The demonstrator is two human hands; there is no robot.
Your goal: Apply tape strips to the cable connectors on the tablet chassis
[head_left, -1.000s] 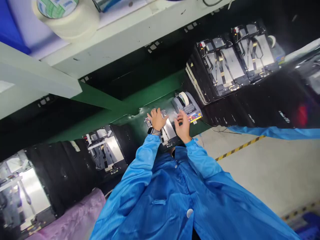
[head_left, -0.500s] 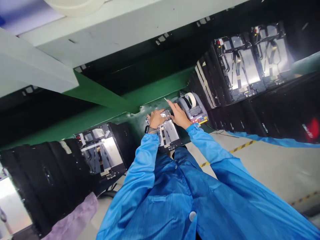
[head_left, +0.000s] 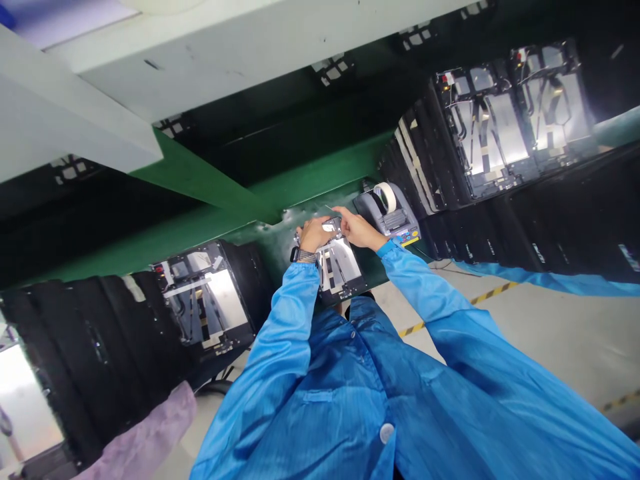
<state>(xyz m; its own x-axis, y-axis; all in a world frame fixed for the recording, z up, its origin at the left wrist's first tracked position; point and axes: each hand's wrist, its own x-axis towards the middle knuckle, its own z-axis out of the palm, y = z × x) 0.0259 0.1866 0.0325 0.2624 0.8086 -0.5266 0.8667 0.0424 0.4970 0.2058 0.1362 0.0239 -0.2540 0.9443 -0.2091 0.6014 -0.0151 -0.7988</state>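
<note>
Your left hand (head_left: 314,235) is at the near left of a small silver metal part (head_left: 332,229), with its fingers (head_left: 321,227) curled together over the part and apparently clamped on it. Your right hand (head_left: 358,231) reaches in from the right, its fingertips (head_left: 342,213) close together just beside the part; it is too small to tell whether they pinch anything. The part sits just above a flat device in a black tray (head_left: 340,270), directly under your hands, on a green workbench (head_left: 210,230). A tape dispenser (head_left: 393,219) with a white tape roll (head_left: 385,197) stands just beyond your right hand. Other black trays with devices lie along the bench to the left (head_left: 203,300) and right (head_left: 515,123). You wear a blue smock (head_left: 320,400) and, on your left wrist, a wristwatch (head_left: 302,255).
</note>
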